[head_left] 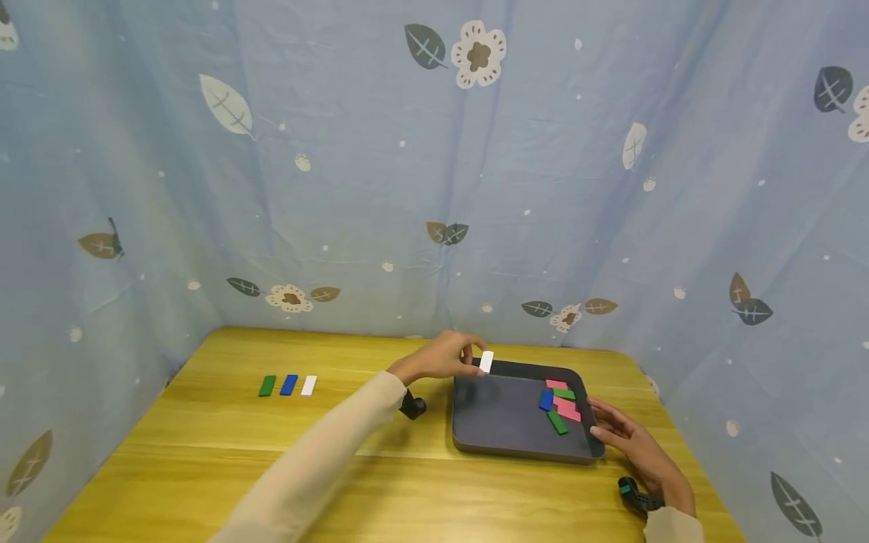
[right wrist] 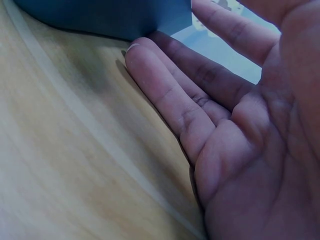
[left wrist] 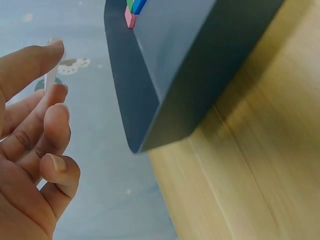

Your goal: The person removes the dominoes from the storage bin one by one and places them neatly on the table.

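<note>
I see one table (head_left: 421, 498) and, toward its right edge, one tray (head_left: 495, 415). The left hand (head_left: 444, 356) pinches one white piece (head_left: 486, 362) above the tray's far left corner; the right hand (head_left: 630, 439), fingers rather straight, touches its right side. Inside, by this side, lie one blue piece (head_left: 546, 400), two green pieces (head_left: 557, 422) and pink pieces (head_left: 569, 411), overlapping, not surely countable. Toward the table's far left corner: one green tile (head_left: 268, 386), one blue tile (head_left: 289, 385), one white tile (head_left: 308, 386).
</note>
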### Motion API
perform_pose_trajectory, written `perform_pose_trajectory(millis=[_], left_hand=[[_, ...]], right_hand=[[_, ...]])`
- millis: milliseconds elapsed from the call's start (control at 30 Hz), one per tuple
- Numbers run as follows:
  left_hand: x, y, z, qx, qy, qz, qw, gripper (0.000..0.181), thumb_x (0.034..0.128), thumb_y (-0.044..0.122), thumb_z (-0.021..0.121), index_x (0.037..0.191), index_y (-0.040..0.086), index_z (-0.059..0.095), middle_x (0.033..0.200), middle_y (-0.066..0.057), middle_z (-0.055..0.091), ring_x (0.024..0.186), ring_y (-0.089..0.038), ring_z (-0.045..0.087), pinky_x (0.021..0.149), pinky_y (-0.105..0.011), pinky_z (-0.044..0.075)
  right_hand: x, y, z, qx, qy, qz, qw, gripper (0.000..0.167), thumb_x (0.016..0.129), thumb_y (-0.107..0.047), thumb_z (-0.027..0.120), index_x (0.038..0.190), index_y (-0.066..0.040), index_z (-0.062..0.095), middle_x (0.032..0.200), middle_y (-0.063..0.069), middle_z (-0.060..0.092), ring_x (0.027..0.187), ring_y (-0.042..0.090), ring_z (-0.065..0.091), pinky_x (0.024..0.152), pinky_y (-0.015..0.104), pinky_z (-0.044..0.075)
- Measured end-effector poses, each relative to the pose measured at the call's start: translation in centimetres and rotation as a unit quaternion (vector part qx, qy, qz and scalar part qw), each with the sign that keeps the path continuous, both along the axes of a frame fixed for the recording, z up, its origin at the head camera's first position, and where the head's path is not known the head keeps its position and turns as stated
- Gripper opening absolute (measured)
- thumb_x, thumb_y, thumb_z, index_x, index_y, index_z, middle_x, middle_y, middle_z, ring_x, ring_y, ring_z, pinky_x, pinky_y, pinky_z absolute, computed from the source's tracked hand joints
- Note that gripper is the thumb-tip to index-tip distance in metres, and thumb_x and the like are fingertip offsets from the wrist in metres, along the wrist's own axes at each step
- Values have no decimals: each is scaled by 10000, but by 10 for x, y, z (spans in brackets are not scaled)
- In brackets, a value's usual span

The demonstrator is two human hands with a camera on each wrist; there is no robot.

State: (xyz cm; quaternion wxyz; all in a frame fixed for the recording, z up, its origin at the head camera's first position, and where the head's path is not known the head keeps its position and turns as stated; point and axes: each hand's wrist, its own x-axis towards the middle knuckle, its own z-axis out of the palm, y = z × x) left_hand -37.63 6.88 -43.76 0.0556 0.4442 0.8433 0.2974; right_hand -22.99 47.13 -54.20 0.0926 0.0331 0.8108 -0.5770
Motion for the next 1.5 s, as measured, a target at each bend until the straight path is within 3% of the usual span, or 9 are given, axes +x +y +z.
perform_pose_trajectory(millis=[500, 733, 1000, 1333, 1500], left_hand=[[6, -55, -2, 454, 69, 65, 9989, 418, 892, 207, 835, 1259, 77, 681, 792, 50, 640, 644, -87, 578, 657, -266, 498], [9, -76, -6, 539, -41, 289, 9981, 433, 892, 222, 835, 1268, 76, 677, 793, 57, 638, 648, -97, 565, 648, -274, 492], [9, -98, -14, 542, -95, 588, 9967, 427, 895, 231, 834, 1275, 115, 679, 794, 73, 635, 673, -113, 568, 667, -296, 495], [15, -125, -21, 761, -300, 746, 9938, 459, 909, 247, 821, 1317, 99, 670, 806, 55, 643, 675, -183, 583, 650, -307, 492], [16, -141, -29, 749, -352, 880, 9927, 453, 906, 228, 824, 1311, 96, 672, 793, 60, 638, 654, -144, 555, 636, -289, 474]], right_hand=[[0, -1, 0, 33, 33, -84, 10000, 687, 1018, -329, 673, 1616, -218, 354, 1592, 191, 375, 1418, 414, 396, 1092, 546, 415], [1, -1, -1, 58, 53, -59, 10000, 690, 1017, -335, 672, 1617, -221, 351, 1590, 189, 378, 1414, 410, 406, 1075, 508, 443], [1, -1, -1, 44, 44, -69, 10000, 692, 1016, -330, 676, 1618, -226, 352, 1585, 182, 387, 1396, 389, 431, 1053, 462, 466], [2, -2, -1, 57, 34, -99, 9999, 703, 1017, -336, 674, 1622, -215, 339, 1590, 194, 376, 1412, 407, 406, 1098, 545, 408], [1, -1, -2, 92, 55, -43, 9999, 693, 1022, -337, 665, 1623, -224, 338, 1595, 189, 372, 1414, 405, 407, 1098, 541, 409]])
